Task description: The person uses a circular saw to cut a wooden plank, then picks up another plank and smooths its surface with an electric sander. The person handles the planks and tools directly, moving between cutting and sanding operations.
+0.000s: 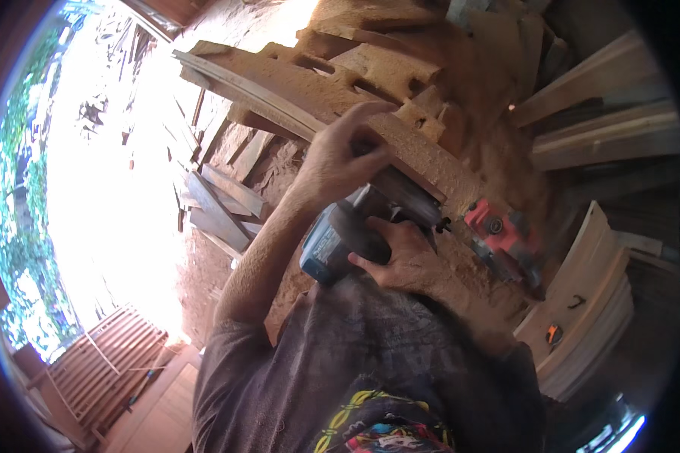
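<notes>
A teal-and-black cordless power tool [326, 243] lies close against my dusty dark shirt, over the worked board. My right hand [408, 257] is wrapped round its black handle. Just beyond the tool, my left hand [344, 158] is curled, thumb and fingers closing round something dark that I cannot make out. Beneath it runs a long wooden board [279, 102], coated in sawdust and stretching from upper left toward the middle. To the right of the tool sits a red-and-black power tool [502, 230], its edges blurred.
Thick mortised wood pieces [378, 68] lie beyond the board under sawdust. Long planks [604, 136] lean at the right. Curved boards [582, 287] at the lower right carry a small orange-and-black object [554, 334]. Offcuts [223, 208] are scattered at left, near a slatted wooden frame [109, 362].
</notes>
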Available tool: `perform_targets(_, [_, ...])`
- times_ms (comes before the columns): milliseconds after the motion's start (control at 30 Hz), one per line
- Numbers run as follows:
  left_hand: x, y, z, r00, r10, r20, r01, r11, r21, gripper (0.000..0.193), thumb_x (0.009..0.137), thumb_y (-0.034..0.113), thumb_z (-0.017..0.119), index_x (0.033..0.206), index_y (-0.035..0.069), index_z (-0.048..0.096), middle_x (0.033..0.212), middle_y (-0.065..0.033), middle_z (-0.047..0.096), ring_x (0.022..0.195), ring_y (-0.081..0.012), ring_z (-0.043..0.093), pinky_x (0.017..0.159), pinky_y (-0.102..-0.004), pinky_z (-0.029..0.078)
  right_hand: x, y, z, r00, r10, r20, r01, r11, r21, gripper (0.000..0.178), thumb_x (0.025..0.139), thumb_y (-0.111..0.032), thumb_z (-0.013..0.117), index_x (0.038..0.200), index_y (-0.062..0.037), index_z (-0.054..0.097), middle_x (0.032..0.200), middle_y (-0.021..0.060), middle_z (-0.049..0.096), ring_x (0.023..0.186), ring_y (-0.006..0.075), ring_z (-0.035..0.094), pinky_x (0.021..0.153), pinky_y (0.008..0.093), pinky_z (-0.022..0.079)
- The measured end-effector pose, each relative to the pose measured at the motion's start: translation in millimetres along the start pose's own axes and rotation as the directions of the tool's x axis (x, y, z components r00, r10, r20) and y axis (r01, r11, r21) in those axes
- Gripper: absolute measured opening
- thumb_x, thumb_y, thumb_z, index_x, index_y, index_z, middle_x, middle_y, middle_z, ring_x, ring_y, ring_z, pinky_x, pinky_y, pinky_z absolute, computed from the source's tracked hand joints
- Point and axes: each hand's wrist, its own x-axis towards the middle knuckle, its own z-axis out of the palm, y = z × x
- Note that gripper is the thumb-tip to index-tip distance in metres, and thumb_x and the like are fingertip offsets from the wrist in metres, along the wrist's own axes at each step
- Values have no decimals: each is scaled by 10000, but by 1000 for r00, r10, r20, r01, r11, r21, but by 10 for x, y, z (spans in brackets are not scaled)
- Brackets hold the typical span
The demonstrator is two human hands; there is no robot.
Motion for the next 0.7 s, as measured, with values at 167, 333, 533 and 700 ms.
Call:
perform_targets(167, [130, -323, 82, 927, 2, -375, -46, 993, -109, 607, 924, 94, 805, 1476, 68, 553, 1168, -102, 687, 1088, -192, 684, 885, -315, 563, 26, 103, -35, 977, -177, -122, 176, 984, -15, 456, 846, -264, 827, 1202, -41, 650, 944, 222, 738, 952, 424, 737, 850, 509, 593])
perform_targets(333, [182, -693, -123, 754, -358, -551, 330, 931, -153, 870, 797, 363, 939, 1400, -71, 485, 1193, -177, 636, 1109, -254, 675, 903, -361, 579, 58, 89, 11, 997, -72, -11, 72, 997, 2, 461, 781, -211, 812, 1170, -27, 647, 887, 232, 735, 889, 431, 741, 818, 534, 598])
perform_targets(533, [191, -766, -133, 719, -577, -387, 382, 794, -473, 1063, 842, 397, 898, 1525, -85, 240, 1284, -253, 623, 1083, -290, 690, 841, -378, 600, 55, 13, -1, 999, -24, 28, 25, 999, -29, 535, 749, -259, 826, 1216, -84, 635, 880, 231, 736, 874, 435, 744, 791, 527, 606])
perform_targets(700, [177, -1009, -308, 816, -502, -287, 325, 808, -491, 1075, 885, 385, 863, 1570, -112, 200, 1301, -270, 645, 1089, -298, 701, 873, -384, 601, 68, -50, -36, 998, 5, 59, -3, 999, -38, 559, 750, -288, 829, 1234, -88, 633, 906, 233, 734, 892, 438, 745, 808, 540, 606])
